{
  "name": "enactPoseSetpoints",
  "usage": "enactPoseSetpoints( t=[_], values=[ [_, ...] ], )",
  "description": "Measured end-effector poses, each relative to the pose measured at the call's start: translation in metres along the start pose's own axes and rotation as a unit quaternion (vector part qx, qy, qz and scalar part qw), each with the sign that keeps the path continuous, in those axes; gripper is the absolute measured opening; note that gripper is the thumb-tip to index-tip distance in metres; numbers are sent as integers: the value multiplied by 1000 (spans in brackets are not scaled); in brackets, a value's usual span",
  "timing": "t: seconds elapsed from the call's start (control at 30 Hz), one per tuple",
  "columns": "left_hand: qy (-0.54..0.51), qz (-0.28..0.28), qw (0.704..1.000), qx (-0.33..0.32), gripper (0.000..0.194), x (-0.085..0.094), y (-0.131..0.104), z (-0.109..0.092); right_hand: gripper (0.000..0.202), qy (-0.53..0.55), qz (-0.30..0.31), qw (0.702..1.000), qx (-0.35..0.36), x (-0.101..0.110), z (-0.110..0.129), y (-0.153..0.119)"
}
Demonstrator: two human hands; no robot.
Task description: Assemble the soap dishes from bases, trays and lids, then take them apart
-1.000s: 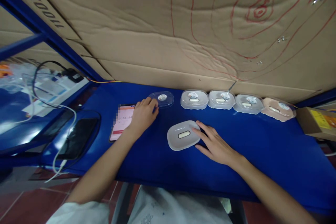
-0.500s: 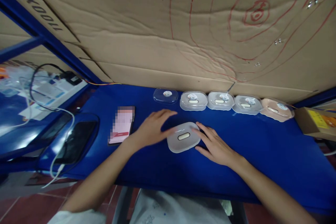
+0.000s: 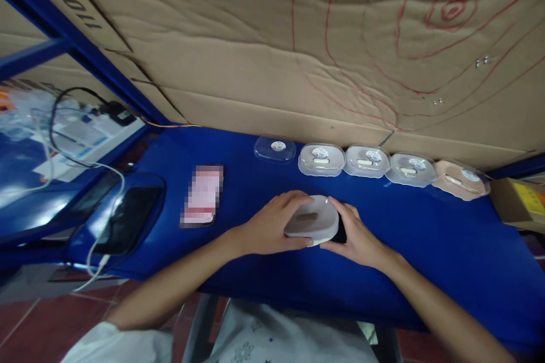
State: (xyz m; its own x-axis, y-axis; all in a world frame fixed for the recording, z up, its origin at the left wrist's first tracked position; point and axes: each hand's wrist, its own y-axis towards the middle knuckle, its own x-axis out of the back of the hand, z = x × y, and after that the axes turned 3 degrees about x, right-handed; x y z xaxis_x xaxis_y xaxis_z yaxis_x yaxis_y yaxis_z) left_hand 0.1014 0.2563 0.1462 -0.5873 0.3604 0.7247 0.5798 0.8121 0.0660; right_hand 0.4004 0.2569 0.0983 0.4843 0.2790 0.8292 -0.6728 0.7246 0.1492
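Observation:
A small pale grey plastic box (image 3: 326, 222) with rounded corners is between my hands over the blue table, tilted. Its upper face looks hollow, with a brownish oval mark (image 3: 307, 216) in it. My left hand (image 3: 275, 227) grips the left end, fingers at the far rim and thumb along the near side. My right hand (image 3: 355, 232) holds the right end, fingertips at the far corner and thumb at the near edge. A dark gap shows between the box and my right palm. A clear plastic lid (image 3: 268, 149) with a round sticker lies farther back.
Several similar boxes (image 3: 322, 165) with clear stickered lids stand in a row at the back; the rightmost one (image 3: 460, 181) is peach. A phone (image 3: 202, 195) lies left. Cables (image 3: 121, 181) and another dark device (image 3: 128, 218) are farther left. Cardboard (image 3: 238, 68) walls the back; a carton (image 3: 511, 204) sits right.
My left hand has closed round the box, and the box has been turned, so a hollow face shows instead of the one with the cream oval. The view has shifted slightly.

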Motion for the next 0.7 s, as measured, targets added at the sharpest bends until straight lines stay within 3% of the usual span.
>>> enactPoseSetpoints(
  t=[0.1, 0.23, 0.4, 0.57, 0.6, 0.7],
  values=[
    [74, 10, 997, 31, 79, 20, -2, 7, 113, -15, 7, 1000, 10, -1, 0, 1],
    [190, 1, 977, 100, 65, 48, -7, 35, 107, -31, 28, 999, 22, 0, 1, 1],
    [269, -23, 951, 149, 54, 61, -10, 60, 97, -43, 34, 998, 38, 2, 1, 1],
    [247, -73, 965, 45, 42, 45, -7, 34, 95, -51, 15, 998, 41, -3, 1, 2],
    [223, -59, 973, 14, 42, 38, -6, 24, 94, -53, 8, 998, 39, -5, 1, 3],
    [180, 38, 980, -71, 68, 15, -5, 1, 94, -57, -4, 998, 34, -7, 5, 5]
  ],
)
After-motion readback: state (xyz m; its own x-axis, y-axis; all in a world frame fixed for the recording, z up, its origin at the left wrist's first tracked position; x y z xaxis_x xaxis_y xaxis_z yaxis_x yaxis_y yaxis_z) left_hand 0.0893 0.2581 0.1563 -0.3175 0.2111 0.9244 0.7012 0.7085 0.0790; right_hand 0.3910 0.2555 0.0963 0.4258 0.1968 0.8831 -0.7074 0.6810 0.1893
